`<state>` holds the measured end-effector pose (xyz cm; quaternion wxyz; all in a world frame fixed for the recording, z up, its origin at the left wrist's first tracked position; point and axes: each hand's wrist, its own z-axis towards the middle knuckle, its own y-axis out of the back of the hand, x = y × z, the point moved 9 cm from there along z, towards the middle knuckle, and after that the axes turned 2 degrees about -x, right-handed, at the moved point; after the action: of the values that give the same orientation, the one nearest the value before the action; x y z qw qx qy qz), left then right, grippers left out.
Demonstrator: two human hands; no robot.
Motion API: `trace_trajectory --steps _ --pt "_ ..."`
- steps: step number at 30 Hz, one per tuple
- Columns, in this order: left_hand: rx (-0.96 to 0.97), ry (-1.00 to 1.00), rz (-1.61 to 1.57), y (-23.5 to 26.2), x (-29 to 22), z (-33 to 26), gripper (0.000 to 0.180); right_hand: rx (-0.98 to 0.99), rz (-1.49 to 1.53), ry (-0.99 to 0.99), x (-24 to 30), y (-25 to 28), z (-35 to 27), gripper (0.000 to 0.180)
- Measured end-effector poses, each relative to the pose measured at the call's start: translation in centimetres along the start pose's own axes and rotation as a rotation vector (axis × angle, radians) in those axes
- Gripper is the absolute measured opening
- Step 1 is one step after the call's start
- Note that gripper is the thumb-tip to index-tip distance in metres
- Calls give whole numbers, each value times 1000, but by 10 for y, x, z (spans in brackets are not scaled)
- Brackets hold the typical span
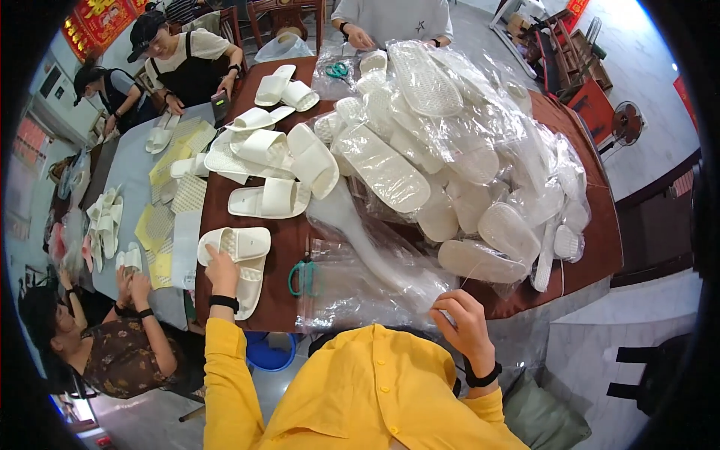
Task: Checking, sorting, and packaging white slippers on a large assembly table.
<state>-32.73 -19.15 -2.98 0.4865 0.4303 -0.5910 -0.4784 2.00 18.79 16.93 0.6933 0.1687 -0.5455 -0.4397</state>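
White slippers (238, 259) lie as a stacked pair at the near left corner of the brown table (600, 247), and the person's left hand (222, 271) rests on them, fingers together and pressed flat on the near sole, not clamped around it. The right hand (466, 324) hovers over the table's near edge beside a stack of clear plastic bags (352, 289); its fingers are curled inward, tips close together, seemingly pinching a thin pale thread, though what exactly is held cannot be told.

Green-handled scissors (302, 276) lie at the left edge of those empty bags. Behind them rises a big heap of bagged slippers (450, 150), each pair sealed in its own clear wrapper, covering most of the table's right half. Loose unbagged slippers (270, 161) sit in a smaller cluster toward the left. A second pair of green scissors (337, 70) lies at the far end.

A blue bucket (271, 352) stands under the table's near edge; its contents cannot be made out. On the neighbouring grey table (139, 176), yellow and white mesh insoles (161, 225) lie in flat rows. A red hanging with gold lettering (97, 22) is fixed at the upper left.
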Motion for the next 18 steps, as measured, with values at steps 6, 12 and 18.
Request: trace_trajectory --steps 6,12,18 --pt "315 -68 74 4 -1 -2 30 18 58 31 2 -9 -4 14" --pt "160 -65 30 -15 6 -2 16 -27 54 12 0 -3 -8 14" --pt "-125 -255 15 55 2 -19 11 -39 26 -52 -13 8 -12 14"
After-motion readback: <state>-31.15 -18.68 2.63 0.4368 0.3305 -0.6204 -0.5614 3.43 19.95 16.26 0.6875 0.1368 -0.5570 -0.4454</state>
